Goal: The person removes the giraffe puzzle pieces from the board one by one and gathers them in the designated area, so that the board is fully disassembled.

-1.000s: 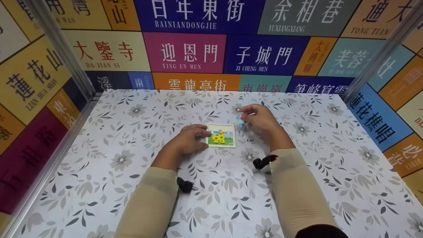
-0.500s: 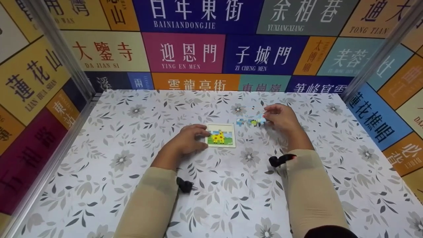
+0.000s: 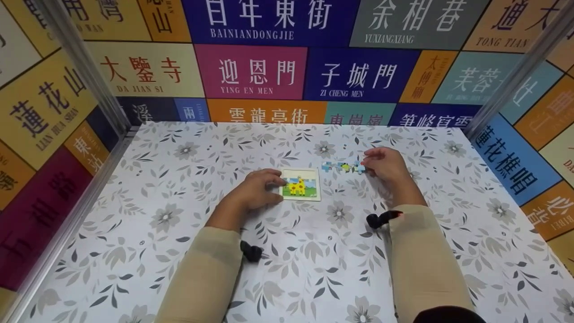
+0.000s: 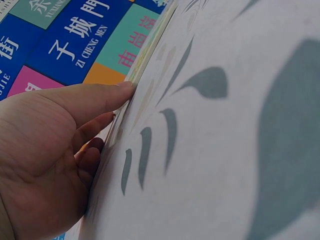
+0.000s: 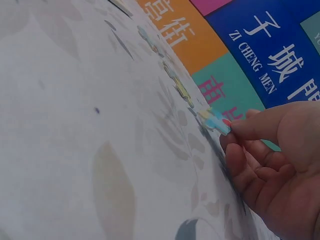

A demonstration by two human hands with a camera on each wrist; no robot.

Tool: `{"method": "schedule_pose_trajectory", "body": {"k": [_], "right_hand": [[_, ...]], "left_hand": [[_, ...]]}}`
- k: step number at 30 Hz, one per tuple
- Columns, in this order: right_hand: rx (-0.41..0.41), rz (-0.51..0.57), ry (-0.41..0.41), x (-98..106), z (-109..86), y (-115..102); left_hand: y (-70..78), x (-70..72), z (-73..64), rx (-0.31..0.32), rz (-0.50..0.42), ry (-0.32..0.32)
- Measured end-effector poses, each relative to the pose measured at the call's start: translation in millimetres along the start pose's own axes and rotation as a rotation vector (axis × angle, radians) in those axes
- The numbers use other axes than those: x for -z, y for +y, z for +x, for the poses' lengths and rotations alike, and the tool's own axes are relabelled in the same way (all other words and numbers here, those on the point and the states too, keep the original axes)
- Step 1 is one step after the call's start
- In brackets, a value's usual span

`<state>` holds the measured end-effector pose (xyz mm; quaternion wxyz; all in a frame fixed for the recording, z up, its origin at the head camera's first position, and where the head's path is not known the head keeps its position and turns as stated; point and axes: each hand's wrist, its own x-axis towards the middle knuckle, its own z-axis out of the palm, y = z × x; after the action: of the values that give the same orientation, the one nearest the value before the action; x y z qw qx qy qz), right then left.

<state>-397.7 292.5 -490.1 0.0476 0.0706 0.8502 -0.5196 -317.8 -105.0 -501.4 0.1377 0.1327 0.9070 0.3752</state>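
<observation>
My left hand [image 3: 260,188] holds the left side of a small jigsaw puzzle tray [image 3: 319,184], its thumb at the near left corner and a fingertip over the rim. A yellow giraffe picture [image 3: 297,186] fills the lower part of the tray; a pale strip shows along its far side. In the right wrist view my right hand [image 5: 275,155] pinches a light blue puzzle piece [image 5: 216,121] with a red spot between thumb and forefinger. Two more loose pieces lie to its left, a blue piece [image 3: 326,166] and a yellow-green and blue piece [image 3: 344,167].
A white tablecloth [image 3: 287,269] with grey flowers and leaves covers the table. Panels with Chinese lettering [image 3: 255,72] stand behind it and on both sides. Black wrist cameras [image 3: 251,252] are worn at both cuffs.
My right hand has moved right from beside the tray, then slightly nearer, and the three loose pieces now lie in a spaced row. The left hand and tray have stayed put.
</observation>
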Motion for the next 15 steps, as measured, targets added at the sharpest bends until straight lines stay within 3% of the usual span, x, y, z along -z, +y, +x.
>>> {"method": "schedule_pose_trajectory", "body": {"k": [15], "right_hand": [[-0.014, -0.018, 0.025, -5.1, -1.4, -2.3]], "left_hand": [[0.7, -0.9, 0.2, 0.033, 0.004, 0.002]]}}
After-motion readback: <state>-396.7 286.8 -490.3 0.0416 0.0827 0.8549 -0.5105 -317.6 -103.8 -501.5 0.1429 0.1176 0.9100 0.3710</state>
